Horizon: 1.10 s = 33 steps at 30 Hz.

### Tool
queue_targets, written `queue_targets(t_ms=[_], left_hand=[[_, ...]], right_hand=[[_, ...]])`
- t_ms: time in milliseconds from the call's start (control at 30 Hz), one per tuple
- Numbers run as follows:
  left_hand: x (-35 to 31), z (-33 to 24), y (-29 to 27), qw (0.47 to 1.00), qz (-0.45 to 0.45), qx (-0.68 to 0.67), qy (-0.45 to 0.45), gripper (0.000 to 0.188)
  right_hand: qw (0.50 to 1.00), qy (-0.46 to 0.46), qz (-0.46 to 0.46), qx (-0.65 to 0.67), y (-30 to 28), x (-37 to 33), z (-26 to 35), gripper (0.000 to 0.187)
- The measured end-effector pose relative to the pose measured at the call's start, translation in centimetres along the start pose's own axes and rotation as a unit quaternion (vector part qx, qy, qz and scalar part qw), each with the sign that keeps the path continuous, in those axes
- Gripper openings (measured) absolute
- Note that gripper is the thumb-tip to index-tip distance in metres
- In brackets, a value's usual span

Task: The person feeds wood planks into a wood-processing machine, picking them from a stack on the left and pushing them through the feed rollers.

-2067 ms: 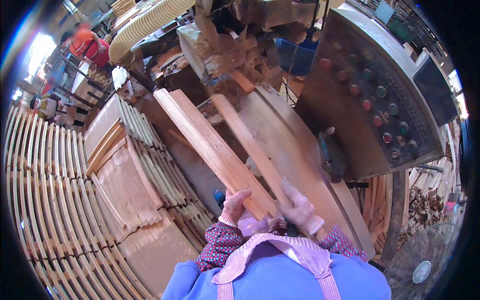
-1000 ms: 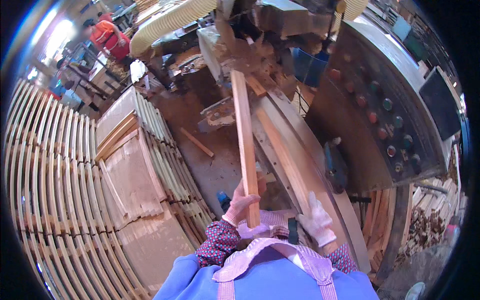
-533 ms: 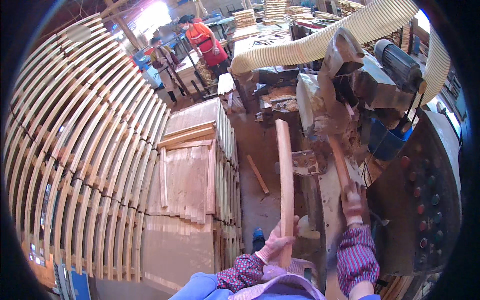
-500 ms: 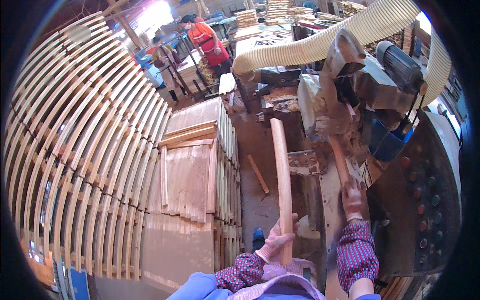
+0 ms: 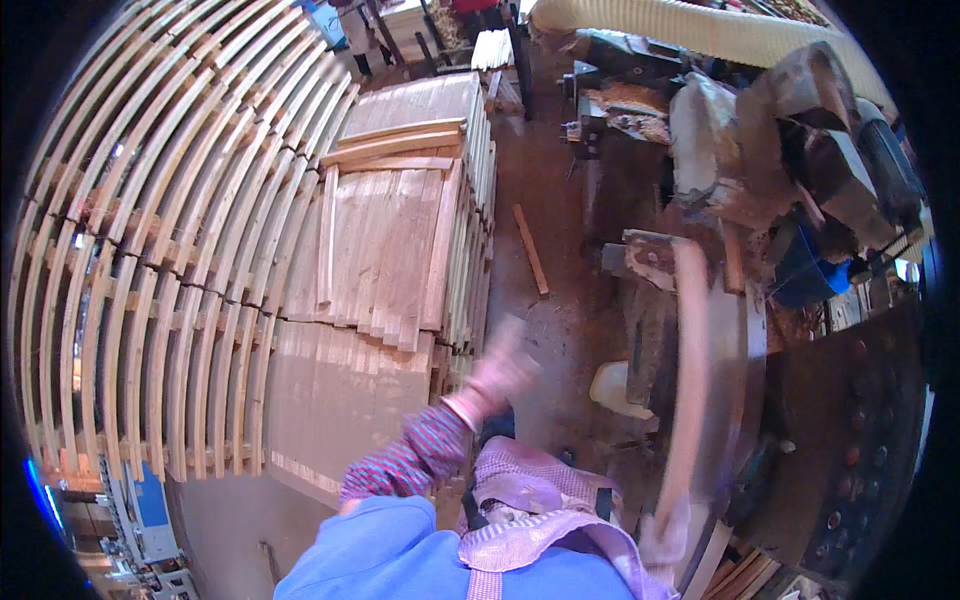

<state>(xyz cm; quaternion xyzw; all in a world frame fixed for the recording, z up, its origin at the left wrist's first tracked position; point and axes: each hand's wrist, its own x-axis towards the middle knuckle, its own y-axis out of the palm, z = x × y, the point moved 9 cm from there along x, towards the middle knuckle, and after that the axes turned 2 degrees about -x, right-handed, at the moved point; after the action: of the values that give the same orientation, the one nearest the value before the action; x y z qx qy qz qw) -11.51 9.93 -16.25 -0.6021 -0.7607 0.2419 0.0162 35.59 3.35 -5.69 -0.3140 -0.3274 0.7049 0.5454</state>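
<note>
A long, slightly curved wooden slat [image 5: 690, 350] stands out in front of me on the right, blurred by motion. My right hand [image 5: 668, 530], gloved, is closed round its near end. My left hand [image 5: 503, 372], in a pink glove, is beside the near right side of the stacked boards [image 5: 385, 260]. It is smeared by motion; its fingers look stretched out and nothing shows in them. A second wooden piece [image 5: 733, 257] lies on the machine bed, its far end under the dusty machine head [image 5: 745, 150].
Curved slats [image 5: 150, 260] stand in racked rows on the left. A loose stick [image 5: 531, 250] lies on the floor. A blue bin [image 5: 808, 262] sits beside the machine, with a dark button panel [image 5: 850, 440] at the right. A cream hose [image 5: 690, 28] crosses the back.
The curved slat has passed from my left hand to my right and moved right. My right hand has left the piece on the machine. My left hand has swung left, and the view has tipped down.
</note>
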Motion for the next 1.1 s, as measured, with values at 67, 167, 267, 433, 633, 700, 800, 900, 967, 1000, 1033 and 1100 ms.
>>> queue_targets(t_ms=[67, 167, 267, 433, 633, 700, 800, 900, 967, 1000, 1033, 1100], left_hand=[[2.6, 4.9, -13.4, 0.966, -0.201, 0.142, -0.076, 0.084], [3.6, 14.8, -31.1, 0.865, -0.342, 0.202, -0.308, 0.114], [1.3, 24.0, -45.7, 0.754, -0.416, 0.298, -0.413, 0.116], [3.8, 29.3, -50.9, 0.787, -0.376, 0.263, -0.413, 0.098], [5.7, 23.8, -43.7, 0.916, -0.224, 0.084, -0.324, 0.053], [5.9, 16.7, -35.9, 0.909, -0.154, -0.358, -0.147, 0.043], [2.0, 4.3, -23.5, 0.862, -0.151, -0.479, -0.068, 0.034], [-2.5, -1.5, -8.7, 0.864, -0.071, -0.492, -0.076, 0.042], [-5.1, -6.3, 0.8, 0.864, -0.007, -0.498, -0.068, 0.051], [-6.4, -7.9, 4.8, 0.876, 0.039, -0.477, -0.061, 0.058], [-7.7, -9.1, 8.0, 0.886, 0.082, -0.453, -0.054, 0.065], [-8.1, -14.4, 10.7, 0.868, 0.141, -0.473, 0.048, 0.078]], right_hand=[[0.994, 0.074, -0.04, -0.076, -1.9, -3.2, -3.6, 0.054], [0.957, 0.06, -0.075, -0.275, -2.0, 0.1, -0.5, 0.051], [0.912, 0.005, -0.113, -0.395, -0.5, 7.0, -2.1, 0.05], [0.877, -0.009, -0.102, -0.47, -0.9, 23.8, -4.5, 0.051], [0.872, -0.039, -0.161, -0.461, 0.2, 33.4, -4.3, 0.053], [0.943, -0.074, -0.237, -0.224, 0.6, 32.9, 3.8, 0.055], [0.978, -0.16, 0.002, 0.135, 7.5, 29.7, 14.5, 0.051], [0.868, -0.036, 0.24, 0.433, 13.1, 20.8, 22.3, 0.066], [0.845, -0.088, 0.297, 0.436, 12.4, 16.1, 24.5, 0.083], [0.896, -0.113, 0.251, 0.348, 10.8, 15.1, 22.7, 0.081], [0.935, -0.136, 0.203, 0.256, 9.2, 13.7, 20.6, 0.08], [0.956, -0.075, 0.132, 0.249, 5.2, 11.2, 14.8, 0.077]])
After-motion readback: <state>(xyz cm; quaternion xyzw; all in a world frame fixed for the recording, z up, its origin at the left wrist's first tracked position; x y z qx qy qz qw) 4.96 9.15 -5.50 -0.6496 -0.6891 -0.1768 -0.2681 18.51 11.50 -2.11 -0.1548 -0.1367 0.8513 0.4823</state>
